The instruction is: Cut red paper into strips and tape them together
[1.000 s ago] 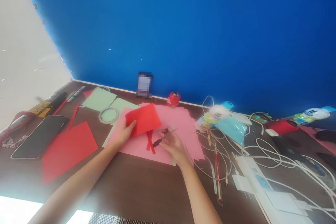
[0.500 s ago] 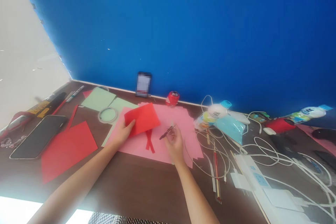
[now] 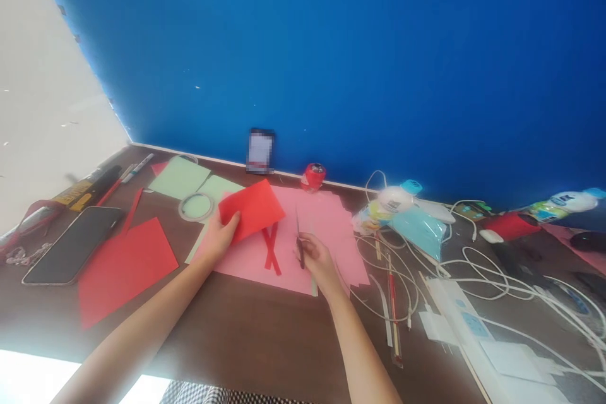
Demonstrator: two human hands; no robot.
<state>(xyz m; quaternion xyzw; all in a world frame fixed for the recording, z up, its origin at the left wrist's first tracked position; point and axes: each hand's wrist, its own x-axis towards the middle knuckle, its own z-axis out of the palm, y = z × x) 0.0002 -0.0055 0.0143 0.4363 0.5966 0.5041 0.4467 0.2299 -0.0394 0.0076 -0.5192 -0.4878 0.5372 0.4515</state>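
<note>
My left hand (image 3: 223,235) pinches the left edge of a red sheet of paper (image 3: 255,207), lifted and tilted above the pink paper (image 3: 326,227). To the right, my right hand (image 3: 318,259) grips dark-handled scissors (image 3: 300,245), their thin blade pointing away from me and apart from the red sheet. Crossed red paper strips (image 3: 271,252) lie on the pink paper between my hands, partly covered by the raised sheet. Beside my left hand, a roll of tape (image 3: 196,207) rests on pale green paper (image 3: 220,188).
A phone (image 3: 73,246) and another red sheet (image 3: 127,268) lie at left. Tangled white cables (image 3: 497,293), a power strip (image 3: 459,309) and a bottle (image 3: 388,203) crowd the right. A red round container (image 3: 313,177) and a propped phone (image 3: 260,151) stand near the blue wall.
The scissors have turned in my right hand from slanting sideways to pointing forward. My left hand and the red sheet have shifted slightly left, showing more of the crossed strips.
</note>
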